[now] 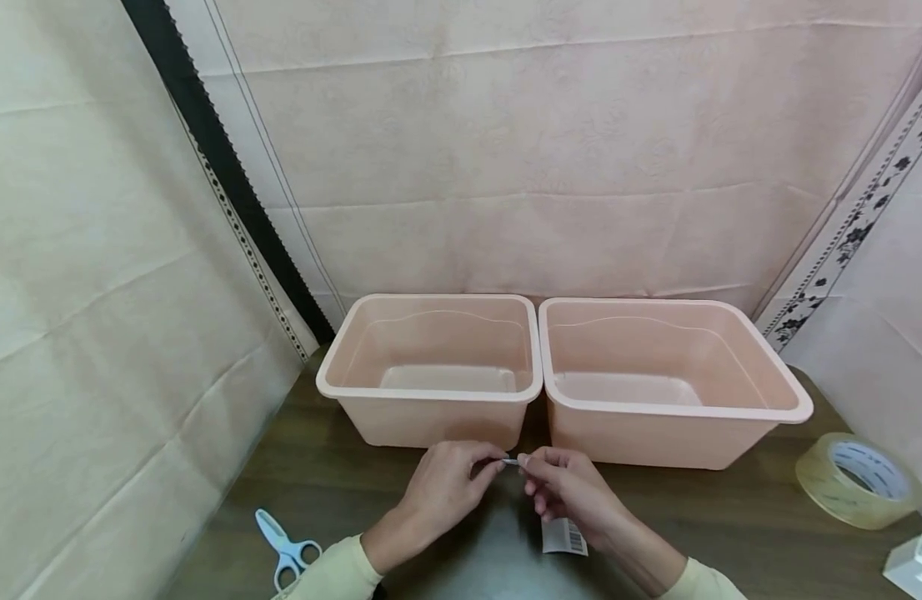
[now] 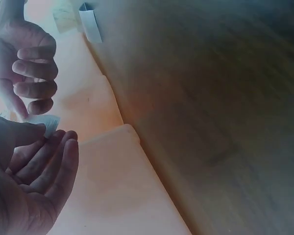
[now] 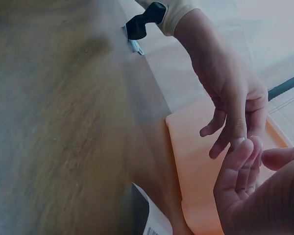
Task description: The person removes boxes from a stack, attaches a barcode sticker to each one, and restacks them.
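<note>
A small whitish piece [image 2: 48, 122], thin and flat like paper or film, is between the two hands. My left hand [image 1: 448, 482] pinches its left end between thumb and fingers. The thumb and index finger of my right hand [image 1: 569, 492] hold the other end, with the remaining fingers curled beneath. In the right wrist view my fingers mostly hide the piece. Below the right hand, a bent white label [image 1: 564, 536] with a barcode stands on the table [image 1: 461, 558]. Just behind the hands are a left pink bin [image 1: 431, 417] and a right pink bin [image 1: 663, 437].
Light blue scissors [image 1: 283, 546] lie by the left sleeve. At the right are a roll of clear tape [image 1: 859, 482] and a white block-like object [image 1: 914, 567]. Pale cloth [image 1: 566, 150] hangs behind the bins and along both sides.
</note>
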Motion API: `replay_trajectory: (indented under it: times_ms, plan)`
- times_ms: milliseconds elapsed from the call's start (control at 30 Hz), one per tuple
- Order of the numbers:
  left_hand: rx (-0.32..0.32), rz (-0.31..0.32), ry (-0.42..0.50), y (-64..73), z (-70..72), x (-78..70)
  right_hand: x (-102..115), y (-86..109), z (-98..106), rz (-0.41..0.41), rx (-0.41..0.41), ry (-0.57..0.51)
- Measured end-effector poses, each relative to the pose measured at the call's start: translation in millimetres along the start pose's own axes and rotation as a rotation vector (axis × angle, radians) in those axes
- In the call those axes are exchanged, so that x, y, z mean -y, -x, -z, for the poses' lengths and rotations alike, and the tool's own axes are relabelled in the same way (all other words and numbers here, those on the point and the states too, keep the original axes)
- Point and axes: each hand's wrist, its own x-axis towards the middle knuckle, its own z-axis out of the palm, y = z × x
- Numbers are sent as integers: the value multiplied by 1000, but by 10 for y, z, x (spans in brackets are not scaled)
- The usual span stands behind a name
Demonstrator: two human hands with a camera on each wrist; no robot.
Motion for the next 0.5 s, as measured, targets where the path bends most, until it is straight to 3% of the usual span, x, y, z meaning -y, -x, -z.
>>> replay_trajectory:
  times_ms: [167, 300, 400, 500]
  plan:
    - [-1, 2, 67, 33, 22, 43, -10, -47, -34, 16, -38, 2]
    - [-8, 39, 158, 57, 67, 74, -18, -79, -52, 64, -68, 46]
    - [-11, 73, 220, 76, 95, 84, -30, -106, -74, 137, -94, 123]
    - [-3, 132, 340, 81, 102, 94, -33, -136, -101, 218, -128, 231]
